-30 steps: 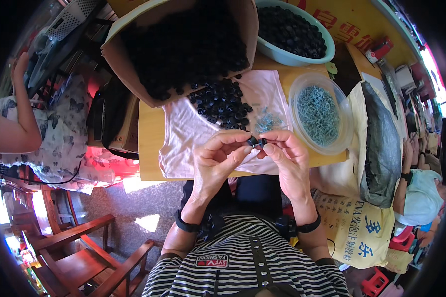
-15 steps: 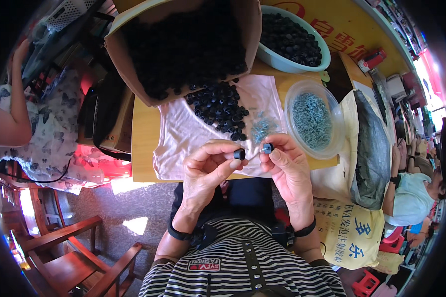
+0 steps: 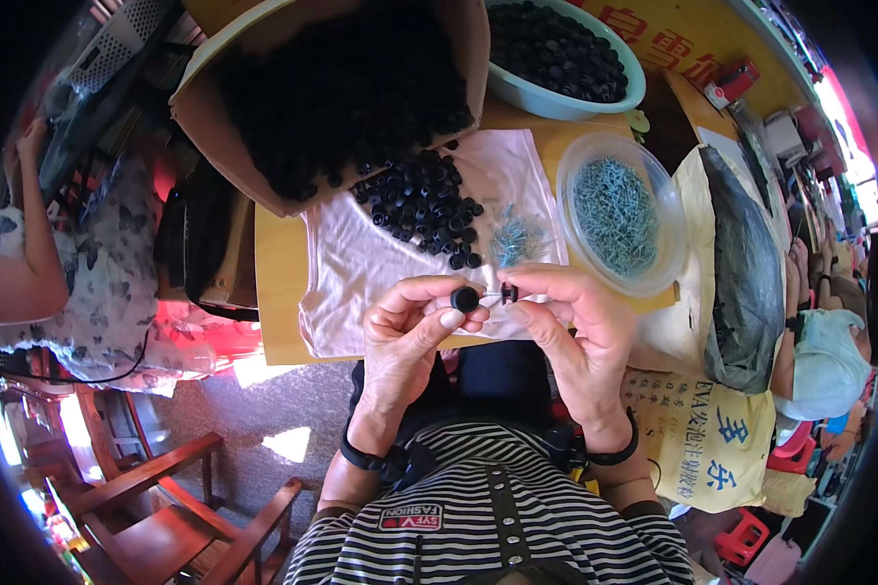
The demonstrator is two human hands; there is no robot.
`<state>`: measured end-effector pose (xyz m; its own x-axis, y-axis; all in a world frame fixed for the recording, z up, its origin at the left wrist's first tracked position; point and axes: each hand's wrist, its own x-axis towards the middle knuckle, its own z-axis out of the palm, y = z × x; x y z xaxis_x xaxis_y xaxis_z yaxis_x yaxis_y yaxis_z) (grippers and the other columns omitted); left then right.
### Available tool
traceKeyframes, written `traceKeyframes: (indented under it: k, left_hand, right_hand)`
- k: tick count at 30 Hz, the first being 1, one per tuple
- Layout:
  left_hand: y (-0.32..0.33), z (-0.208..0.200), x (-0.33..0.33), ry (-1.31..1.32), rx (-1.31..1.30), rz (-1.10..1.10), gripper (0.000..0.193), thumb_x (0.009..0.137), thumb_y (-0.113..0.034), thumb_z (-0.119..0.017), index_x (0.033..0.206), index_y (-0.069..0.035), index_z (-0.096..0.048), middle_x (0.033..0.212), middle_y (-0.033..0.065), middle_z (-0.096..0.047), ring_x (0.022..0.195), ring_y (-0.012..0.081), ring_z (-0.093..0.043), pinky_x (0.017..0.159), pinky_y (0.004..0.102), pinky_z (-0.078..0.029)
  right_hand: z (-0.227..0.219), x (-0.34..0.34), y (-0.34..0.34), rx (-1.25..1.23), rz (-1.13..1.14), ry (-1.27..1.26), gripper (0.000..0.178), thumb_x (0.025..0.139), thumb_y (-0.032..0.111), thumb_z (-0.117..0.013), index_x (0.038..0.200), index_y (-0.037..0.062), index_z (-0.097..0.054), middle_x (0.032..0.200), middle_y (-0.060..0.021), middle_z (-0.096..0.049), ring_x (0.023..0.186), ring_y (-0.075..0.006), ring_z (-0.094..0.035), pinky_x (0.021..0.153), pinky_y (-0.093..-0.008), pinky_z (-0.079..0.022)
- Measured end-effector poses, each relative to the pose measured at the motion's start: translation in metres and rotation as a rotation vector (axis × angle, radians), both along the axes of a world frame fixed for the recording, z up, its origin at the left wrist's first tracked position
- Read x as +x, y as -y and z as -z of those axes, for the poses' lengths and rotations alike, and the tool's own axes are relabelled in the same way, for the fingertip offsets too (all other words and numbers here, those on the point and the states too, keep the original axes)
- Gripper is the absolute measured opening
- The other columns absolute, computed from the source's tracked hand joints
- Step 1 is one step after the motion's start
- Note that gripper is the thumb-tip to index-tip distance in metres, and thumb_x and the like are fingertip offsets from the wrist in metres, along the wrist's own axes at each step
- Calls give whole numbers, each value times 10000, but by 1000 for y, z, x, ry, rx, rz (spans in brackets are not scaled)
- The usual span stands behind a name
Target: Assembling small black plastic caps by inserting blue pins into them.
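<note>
My left hand (image 3: 400, 331) pinches a round black cap (image 3: 464, 299) between thumb and fingertips. Close beside it, my right hand (image 3: 585, 317) grips a small black spool-shaped piece (image 3: 509, 292). A thin metal pin (image 3: 494, 294) spans the short gap between the two parts; whether its tip is inside the cap is hidden. Just beyond my fingers, a heap of small black caps (image 3: 424, 205) and a little pile of bluish pins (image 3: 515, 239) lie on a pale pink cloth (image 3: 346, 283). More such pins (image 3: 617, 214) fill a round clear tub (image 3: 567, 195) to the right.
A cardboard box (image 3: 195, 112) of black parts tips toward the cloth. Behind sits a pale blue basin (image 3: 541, 100) of black pieces. A dark grey bag (image 3: 737, 278) and yellow sack (image 3: 707, 439) lie right; a wooden chair (image 3: 156, 478) stands left. People's arms (image 3: 34, 244) show at both sides.
The cap in my left hand has turned to show its round face. My right hand has rotated its piece, so the pin now points toward the cap. The whole view has shifted slightly.
</note>
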<state>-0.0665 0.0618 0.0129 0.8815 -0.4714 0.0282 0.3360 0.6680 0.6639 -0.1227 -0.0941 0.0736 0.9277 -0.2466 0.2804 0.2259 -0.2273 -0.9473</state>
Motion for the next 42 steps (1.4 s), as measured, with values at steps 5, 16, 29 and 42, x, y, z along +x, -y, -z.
traceKeyframes:
  k: [5, 16, 29, 42]
  left_hand:
    - [5, 2, 1, 47, -16, -16, 263, 843, 24, -634, 1102, 43, -591, 1004, 169, -655, 878, 230, -670, 802, 340, -557]
    - [10, -3, -2, 176, 128, -75, 250, 808, 79, -651, 1053, 32, -638, 1078, 162, -622, 908, 200, -646, 821, 331, -556]
    - [12, 0, 0, 234, 250, -63, 256, 805, 78, -658, 1055, 20, -652, 1117, 153, -606, 997, 187, -605, 861, 300, -529]
    - [16, -4, -4, 177, 303, -55, 231, 807, 48, -676, 1034, 17, -645, 1094, 130, -622, 924, 141, -631, 636, 190, -541]
  right_hand:
    - [0, -1, -1, -171, 18, 33, 229, 825, -25, -659, 1050, -16, -621, 955, -112, -674, 821, -148, -674, 672, -242, -539]
    - [1, 0, 1, -258, 44, 64, 224, 789, -26, -688, 1008, -12, -638, 943, -127, -676, 837, -208, -680, 694, -274, -544]
    - [8, -3, 6, -321, 20, 84, 249, 832, -53, -606, 1077, -17, -639, 1038, -151, -645, 910, -245, -658, 764, -290, -544]
    - [17, 0, 5, -289, 37, 62, 265, 839, -46, -600, 1099, 0, -621, 922, -99, -572, 760, -172, -617, 660, -267, -533]
